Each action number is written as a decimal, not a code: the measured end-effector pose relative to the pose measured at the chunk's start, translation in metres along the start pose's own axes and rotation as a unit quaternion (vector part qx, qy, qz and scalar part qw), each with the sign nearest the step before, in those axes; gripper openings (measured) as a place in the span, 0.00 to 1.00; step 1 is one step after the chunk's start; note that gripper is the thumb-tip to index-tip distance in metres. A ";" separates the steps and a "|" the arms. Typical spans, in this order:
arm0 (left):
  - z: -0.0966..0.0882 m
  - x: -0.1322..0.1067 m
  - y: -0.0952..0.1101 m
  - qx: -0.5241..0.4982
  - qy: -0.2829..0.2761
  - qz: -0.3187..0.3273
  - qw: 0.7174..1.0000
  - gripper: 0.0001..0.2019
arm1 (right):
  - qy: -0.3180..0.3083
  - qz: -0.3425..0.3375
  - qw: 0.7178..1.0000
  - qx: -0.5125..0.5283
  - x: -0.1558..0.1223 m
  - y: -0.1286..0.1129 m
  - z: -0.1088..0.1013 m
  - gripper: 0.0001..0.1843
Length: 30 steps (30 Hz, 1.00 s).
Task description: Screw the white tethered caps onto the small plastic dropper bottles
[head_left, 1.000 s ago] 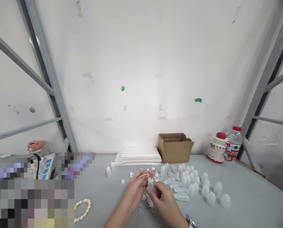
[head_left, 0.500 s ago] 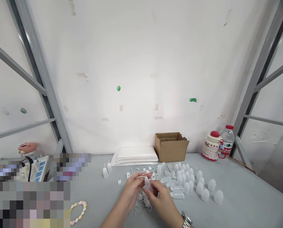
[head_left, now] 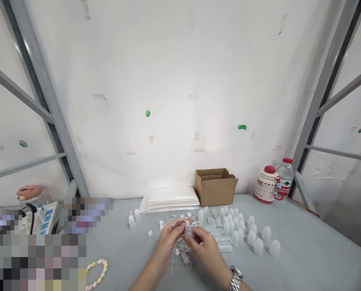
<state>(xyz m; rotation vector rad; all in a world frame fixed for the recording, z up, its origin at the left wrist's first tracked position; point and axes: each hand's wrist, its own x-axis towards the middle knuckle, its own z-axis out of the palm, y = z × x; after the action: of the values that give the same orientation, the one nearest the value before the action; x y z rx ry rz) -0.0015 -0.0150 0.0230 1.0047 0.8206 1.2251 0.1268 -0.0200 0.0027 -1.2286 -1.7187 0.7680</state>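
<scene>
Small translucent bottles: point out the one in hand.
The small bottle between the left hand and right hand; the other small bottles in view rest on the table.

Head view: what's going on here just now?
A person's left hand and right hand hold a small translucent container between their fingers. Small white pieces lie on the table around the hands. To the right stand frosted domed pieces; a cardboard box stands farther back.

there are two hands [head_left: 169, 238], one held bottle [head_left: 189, 230], two nozzle-topped bottles [head_left: 132, 222], one box [head_left: 217, 193], one watch [head_left: 235, 279] and one jar [head_left: 264, 186].
</scene>
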 end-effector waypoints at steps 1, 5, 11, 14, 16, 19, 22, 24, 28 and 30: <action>0.000 0.000 0.000 -0.004 -0.004 -0.005 1.000 0.13 | 0.001 0.000 1.000 0.001 0.000 0.001 0.000 0.13; 0.000 -0.002 0.002 -0.033 -0.034 -0.013 0.999 0.12 | -0.008 -0.001 1.000 0.001 0.000 0.001 0.000 0.11; 0.000 -0.004 0.006 -0.041 -0.048 -0.029 0.998 0.12 | -0.003 -0.024 1.000 -0.004 -0.001 -0.003 -0.003 0.12; 0.002 -0.005 0.008 -0.034 -0.033 -0.026 0.999 0.12 | 0.012 -0.025 1.000 -0.012 -0.001 -0.004 -0.004 0.11; 0.003 -0.006 0.008 -0.032 -0.032 -0.021 0.999 0.12 | 0.020 -0.023 0.999 -0.019 -0.001 -0.003 -0.004 0.10; 0.003 -0.007 0.007 -0.037 -0.042 -0.017 0.998 0.12 | 0.023 -0.028 0.999 -0.020 -0.001 -0.002 -0.004 0.09; 0.002 -0.006 0.005 -0.041 -0.051 -0.017 0.998 0.13 | 0.023 -0.038 0.999 -0.011 -0.001 -0.002 -0.004 0.08; 0.002 -0.006 0.005 -0.039 -0.057 -0.015 0.998 0.13 | 0.026 -0.043 0.999 -0.007 -0.001 -0.002 -0.004 0.07; 0.003 -0.006 0.005 -0.040 -0.067 -0.010 0.997 0.13 | 0.029 -0.039 0.999 -0.002 0.000 -0.003 -0.004 0.07; 0.004 -0.007 0.006 -0.043 -0.079 -0.008 0.996 0.14 | 0.032 -0.027 0.999 0.009 0.001 -0.003 -0.003 0.06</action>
<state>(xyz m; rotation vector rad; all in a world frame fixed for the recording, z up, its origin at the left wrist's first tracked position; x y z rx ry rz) -0.0012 -0.0221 0.0304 1.0098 0.6464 1.1420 0.1285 -0.0202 0.0064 -1.1782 -1.6832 0.7032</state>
